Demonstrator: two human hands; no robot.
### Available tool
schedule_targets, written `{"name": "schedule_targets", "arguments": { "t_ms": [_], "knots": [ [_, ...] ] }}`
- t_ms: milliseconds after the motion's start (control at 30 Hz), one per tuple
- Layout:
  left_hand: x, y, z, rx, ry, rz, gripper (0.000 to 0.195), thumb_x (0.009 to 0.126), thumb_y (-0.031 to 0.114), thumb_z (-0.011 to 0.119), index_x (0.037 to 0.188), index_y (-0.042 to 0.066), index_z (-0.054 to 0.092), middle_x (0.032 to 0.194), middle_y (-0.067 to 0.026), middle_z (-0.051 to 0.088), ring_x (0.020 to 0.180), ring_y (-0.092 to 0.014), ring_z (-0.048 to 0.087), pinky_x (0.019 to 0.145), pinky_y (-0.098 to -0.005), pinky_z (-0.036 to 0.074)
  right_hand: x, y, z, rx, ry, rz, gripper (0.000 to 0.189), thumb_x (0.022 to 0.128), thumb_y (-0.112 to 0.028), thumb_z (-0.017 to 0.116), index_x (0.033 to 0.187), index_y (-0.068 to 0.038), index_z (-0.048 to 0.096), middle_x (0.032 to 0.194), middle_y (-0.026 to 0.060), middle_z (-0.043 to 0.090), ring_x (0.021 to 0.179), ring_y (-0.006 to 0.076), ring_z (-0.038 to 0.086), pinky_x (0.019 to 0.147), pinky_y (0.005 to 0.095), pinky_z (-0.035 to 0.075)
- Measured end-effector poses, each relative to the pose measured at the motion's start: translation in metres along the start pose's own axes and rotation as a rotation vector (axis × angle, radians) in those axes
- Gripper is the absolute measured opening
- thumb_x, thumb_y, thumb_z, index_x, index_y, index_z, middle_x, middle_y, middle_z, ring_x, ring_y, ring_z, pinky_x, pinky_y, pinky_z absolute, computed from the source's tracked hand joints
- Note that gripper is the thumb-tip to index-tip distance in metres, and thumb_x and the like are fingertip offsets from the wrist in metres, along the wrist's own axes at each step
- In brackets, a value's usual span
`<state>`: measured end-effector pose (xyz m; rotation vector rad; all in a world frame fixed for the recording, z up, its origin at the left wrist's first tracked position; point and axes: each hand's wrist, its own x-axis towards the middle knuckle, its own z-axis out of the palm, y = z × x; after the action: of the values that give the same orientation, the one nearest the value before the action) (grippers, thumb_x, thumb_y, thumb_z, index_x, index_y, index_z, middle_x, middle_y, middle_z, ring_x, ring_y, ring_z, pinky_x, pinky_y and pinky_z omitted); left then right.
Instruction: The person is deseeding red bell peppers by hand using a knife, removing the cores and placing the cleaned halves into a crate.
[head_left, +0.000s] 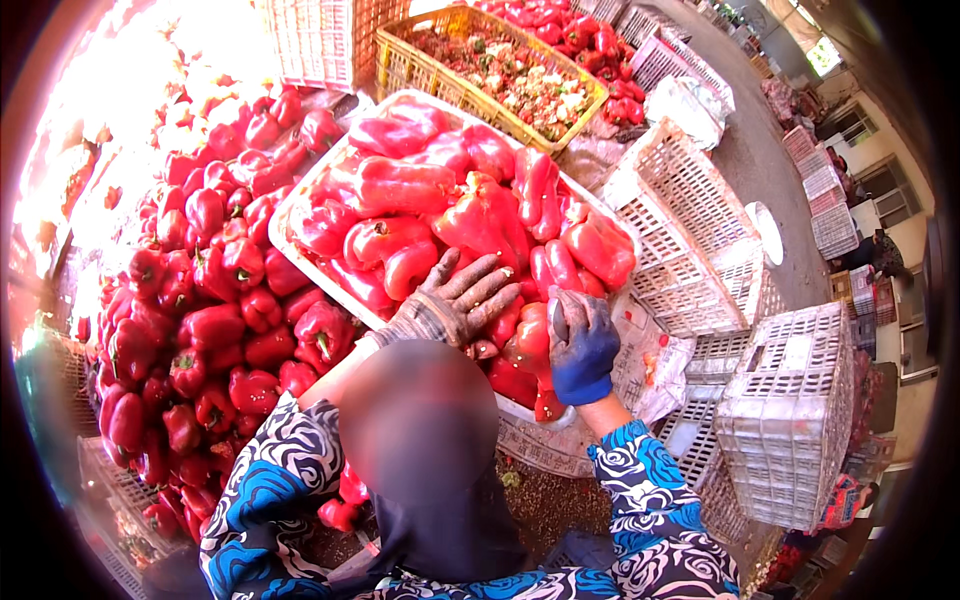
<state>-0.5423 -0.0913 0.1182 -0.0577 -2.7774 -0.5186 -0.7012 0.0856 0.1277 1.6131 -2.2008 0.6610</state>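
Note:
My left hand (461, 300), in a soiled knit glove, lies palm down on red bell peppers with its fingers spread. My right hand (583, 345), in a glove with a blue cuff, is closed around a small metal tool (557, 319), possibly a knife. Its blade is mostly hidden by the fingers. Against that hand is an orange-red bell pepper (531, 341), between my two hands. Under both hands stands a white plastic crate (319, 271) heaped with large red peppers (480, 217). A blurred round patch covers the area just below my left hand.
Left of the crate spreads a big pile of red peppers (217, 326). Beyond it stands a yellow crate (491, 112) of pepper cores and scraps. Empty white crates (690, 225) and stacked upturned crates (784, 420) stand on the right. Printed sacking (649, 360) lies under the crate's right side.

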Motion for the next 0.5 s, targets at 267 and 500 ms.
{"name": "schedule_targets", "arguments": {
  "t_ms": [267, 500],
  "knots": [
    [0.0, -0.025, -0.069, 0.293, 0.057, -0.294, 0.085, 0.082, 0.047, 0.064, 0.15, 0.012, 0.026, 0.152, -0.0189, 0.029, 0.144, -0.039, 0.02, 0.115, -0.0589, 0.01, 0.094, 0.005, -0.017, 0.07, -0.173, 0.0, 0.055, 0.089, -0.025, 0.06, 0.138, -0.005, 0.044, 0.134, 0.0205, 0.051, 0.119, 0.0361, 0.052, 0.097, 0.0425, 0.045],
    [0.019, -0.06, -0.038, 0.289, -0.036, -0.408, 0.081, 0.081, 0.063, 0.056, 0.148, 0.023, 0.034, 0.152, -0.0211, 0.027, 0.141, -0.049, 0.017, 0.11, -0.0678, 0.01, 0.157, 0.028, 0.073, -0.173, -0.563, 0.174, 0.071, 0.092, -0.041, 0.053, 0.143, 0.004, 0.033, 0.127, 0.0298, 0.053, 0.106, 0.0439, 0.059, 0.089, 0.0473, 0.049]
  ]
}}
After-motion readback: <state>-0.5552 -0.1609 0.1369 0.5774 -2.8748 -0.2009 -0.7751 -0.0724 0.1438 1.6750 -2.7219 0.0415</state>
